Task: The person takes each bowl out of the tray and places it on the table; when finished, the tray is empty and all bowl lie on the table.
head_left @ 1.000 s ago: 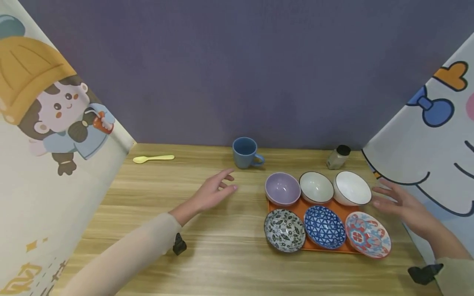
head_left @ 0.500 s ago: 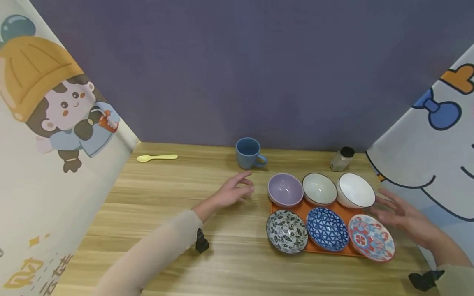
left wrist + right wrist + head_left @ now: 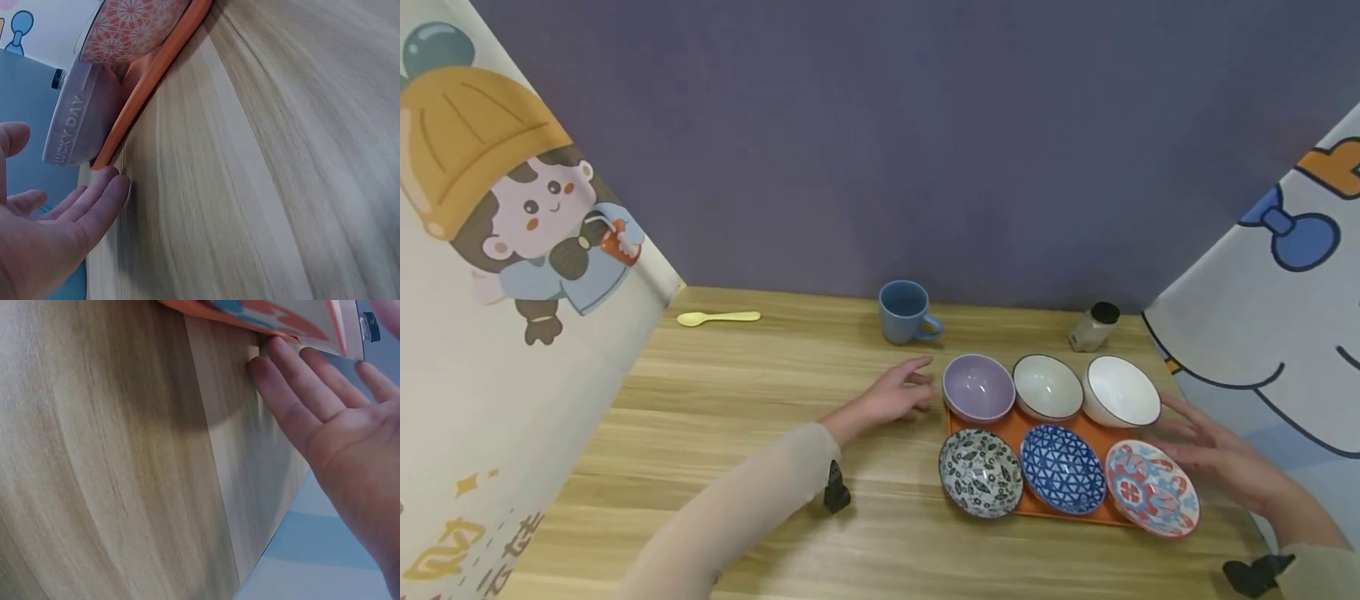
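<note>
An orange tray [image 3: 1097,432] carries two rows of dishes. Its back row has a purple bowl [image 3: 978,388], a pale grey bowl [image 3: 1048,387] and a white bowl [image 3: 1122,392]. In front are a black-and-white leaf-patterned bowl [image 3: 981,473], a blue triangle-patterned dish [image 3: 1063,468] and a red-and-blue floral dish [image 3: 1153,488]. My left hand [image 3: 891,395], fingers loose, is beside the tray's left end, near the purple bowl. At the other end, my right hand [image 3: 1217,454] reaches under the dishes with extended fingers. In the right wrist view its fingertips [image 3: 273,347] are at the tray's edge; contact is unclear.
A blue mug [image 3: 902,311] stands behind the purple bowl, close to the back wall. Farther right is a black-lidded jar [image 3: 1093,327]. A yellow spoon [image 3: 718,317] lies at the back left. Printed side walls [image 3: 1240,350] bound the wooden table.
My left hand has moved right, up to the tray's left end. My right hand has come slightly inward toward its right end. Tray and dishes have kept their places.
</note>
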Demonstrator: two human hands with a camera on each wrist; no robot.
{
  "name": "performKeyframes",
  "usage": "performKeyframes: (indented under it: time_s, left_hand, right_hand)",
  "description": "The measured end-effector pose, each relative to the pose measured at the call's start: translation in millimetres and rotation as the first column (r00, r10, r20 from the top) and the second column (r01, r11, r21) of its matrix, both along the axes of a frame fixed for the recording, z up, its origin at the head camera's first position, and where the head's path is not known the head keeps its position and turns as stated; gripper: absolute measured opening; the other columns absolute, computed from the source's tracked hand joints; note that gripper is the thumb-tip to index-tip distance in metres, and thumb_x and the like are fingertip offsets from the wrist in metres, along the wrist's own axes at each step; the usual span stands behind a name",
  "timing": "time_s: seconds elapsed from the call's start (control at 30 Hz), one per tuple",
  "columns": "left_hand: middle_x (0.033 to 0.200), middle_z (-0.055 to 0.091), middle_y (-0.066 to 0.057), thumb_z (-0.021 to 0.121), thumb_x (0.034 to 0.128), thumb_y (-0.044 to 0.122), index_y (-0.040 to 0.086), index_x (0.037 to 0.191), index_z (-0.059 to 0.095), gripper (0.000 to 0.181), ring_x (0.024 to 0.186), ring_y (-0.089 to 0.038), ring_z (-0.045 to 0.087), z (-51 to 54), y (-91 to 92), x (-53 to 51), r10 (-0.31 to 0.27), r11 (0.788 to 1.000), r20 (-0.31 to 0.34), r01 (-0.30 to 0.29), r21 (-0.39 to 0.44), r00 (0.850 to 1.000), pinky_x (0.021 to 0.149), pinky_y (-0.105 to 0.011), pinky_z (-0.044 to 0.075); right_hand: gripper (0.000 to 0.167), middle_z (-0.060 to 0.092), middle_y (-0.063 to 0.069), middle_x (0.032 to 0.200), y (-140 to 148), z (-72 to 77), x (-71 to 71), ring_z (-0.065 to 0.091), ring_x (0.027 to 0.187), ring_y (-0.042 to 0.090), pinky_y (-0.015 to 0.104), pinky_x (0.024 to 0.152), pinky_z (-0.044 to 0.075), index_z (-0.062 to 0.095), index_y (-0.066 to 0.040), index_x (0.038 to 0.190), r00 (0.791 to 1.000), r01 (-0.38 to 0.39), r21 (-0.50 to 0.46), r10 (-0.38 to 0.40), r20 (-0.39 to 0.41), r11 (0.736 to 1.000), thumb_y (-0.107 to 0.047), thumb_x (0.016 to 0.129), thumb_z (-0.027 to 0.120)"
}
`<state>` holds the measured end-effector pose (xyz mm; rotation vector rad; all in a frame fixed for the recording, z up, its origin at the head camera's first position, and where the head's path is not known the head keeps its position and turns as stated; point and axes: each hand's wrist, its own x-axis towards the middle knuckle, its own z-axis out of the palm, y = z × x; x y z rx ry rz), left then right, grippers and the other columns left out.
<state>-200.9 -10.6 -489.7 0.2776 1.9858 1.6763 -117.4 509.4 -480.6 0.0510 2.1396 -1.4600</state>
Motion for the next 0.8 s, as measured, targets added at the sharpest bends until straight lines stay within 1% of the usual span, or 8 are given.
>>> performKeyframes:
  time_s: [0.07, 0.13, 0.17, 0.3, 0.43, 0.57, 0.63, 0.8]
  left_hand:
    - [0.149, 0.052, -0.022, 0.065, 0.0995, 0.020, 0.017, 0.161, 0.034, 0.069, 0.112, -0.039, 0.069, -0.6, 3.1, -1.3, 0.009, 1.000, 0.027, -0.009, 0.012, 1.000, 0.089, -0.049, 0.064]
    - [0.149, 0.053, -0.023, 0.066, 0.0983, 0.020, 0.018, 0.161, 0.034, 0.071, 0.112, -0.039, 0.069, -0.9, 6.1, -2.8, 0.014, 1.000, 0.051, -0.015, 0.024, 0.999, 0.089, -0.049, 0.064]
    - [0.149, 0.053, -0.024, 0.067, 0.0975, 0.019, 0.018, 0.161, 0.035, 0.071, 0.112, -0.040, 0.069, -0.9, 7.4, -3.3, 0.017, 0.999, 0.066, -0.019, 0.033, 0.998, 0.089, -0.050, 0.064]
    - [0.146, 0.056, -0.023, 0.070, 0.0952, 0.019, 0.020, 0.161, 0.035, 0.074, 0.112, -0.040, 0.069, -1.2, 12.3, -4.6, 0.020, 0.997, 0.113, -0.028, 0.067, 0.993, 0.089, -0.051, 0.063]
    - [0.143, 0.058, -0.023, 0.072, 0.0943, 0.017, 0.019, 0.161, 0.035, 0.076, 0.109, -0.039, 0.069, -1.8, 18.3, -5.7, 0.005, 0.996, 0.122, -0.015, 0.083, 0.992, 0.087, -0.051, 0.064]
    - [0.140, 0.060, -0.022, 0.072, 0.0927, 0.015, 0.017, 0.160, 0.038, 0.075, 0.104, -0.034, 0.072, -3.6, 24.7, -5.8, -0.005, 0.998, 0.118, -0.003, 0.070, 0.993, 0.083, -0.048, 0.065]
    - [0.138, 0.060, -0.021, 0.072, 0.0923, 0.015, 0.017, 0.159, 0.039, 0.075, 0.103, -0.033, 0.072, -2.8, 26.3, -5.1, -0.004, 0.998, 0.115, -0.003, 0.058, 0.993, 0.083, -0.048, 0.065]
    - [0.134, 0.063, -0.021, 0.073, 0.0918, 0.013, 0.017, 0.157, 0.043, 0.072, 0.102, -0.034, 0.073, -3.6, 27.1, -5.6, 0.014, 0.997, 0.121, -0.022, 0.067, 0.993, 0.083, -0.048, 0.065]
  right_hand:
    - [0.086, 0.044, -0.041, 0.122, 0, -1.0, 0.1, 0.059, 0.110, -0.011, 0.056, 0.098, 0.057, -0.007, -0.037, 0.165, 1.000, 0.006, 0.001, -0.006, 0.001, 1.000, -0.017, 0.106, 0.053]
    - [0.088, 0.043, -0.043, 0.122, 0, -2.0, 0.2, 0.059, 0.109, -0.011, 0.058, 0.098, 0.056, -0.008, -0.037, 0.165, 1.000, 0.011, 0.002, -0.011, -0.001, 1.000, -0.017, 0.106, 0.054]
    - [0.088, 0.043, -0.043, 0.122, 0, -2.3, 0.0, 0.059, 0.110, -0.010, 0.057, 0.098, 0.056, -0.008, -0.037, 0.165, 1.000, 0.011, -0.001, -0.011, -0.002, 1.000, -0.016, 0.105, 0.054]
    - [0.088, 0.043, -0.046, 0.122, 1, -2.7, 0.4, 0.060, 0.111, -0.010, 0.040, 0.093, 0.057, -0.007, -0.037, 0.165, 1.000, 0.016, -0.018, -0.016, -0.005, 1.000, -0.014, 0.105, 0.054]
    - [0.088, 0.044, -0.046, 0.123, 0, -1.3, 1.4, 0.059, 0.112, -0.011, 0.030, 0.090, 0.057, -0.007, -0.037, 0.165, 1.000, 0.009, -0.047, -0.010, -0.012, 0.999, -0.012, 0.105, 0.053]
    - [0.090, 0.045, -0.045, 0.125, -1, -1.1, 2.8, 0.057, 0.113, -0.013, 0.025, 0.088, 0.058, -0.006, -0.036, 0.165, 1.000, -0.005, -0.072, 0.003, -0.029, 0.997, -0.009, 0.104, 0.054]
    - [0.091, 0.045, -0.045, 0.125, 0, -2.1, 3.1, 0.056, 0.113, -0.014, 0.025, 0.088, 0.058, -0.006, -0.037, 0.165, 0.999, -0.010, -0.077, 0.008, -0.036, 0.997, -0.008, 0.104, 0.054]
    - [0.092, 0.045, -0.045, 0.127, 1, -5.0, 3.1, 0.057, 0.113, -0.012, 0.025, 0.088, 0.058, -0.007, -0.037, 0.165, 0.999, -0.025, -0.092, 0.021, -0.050, 0.995, -0.005, 0.104, 0.054]
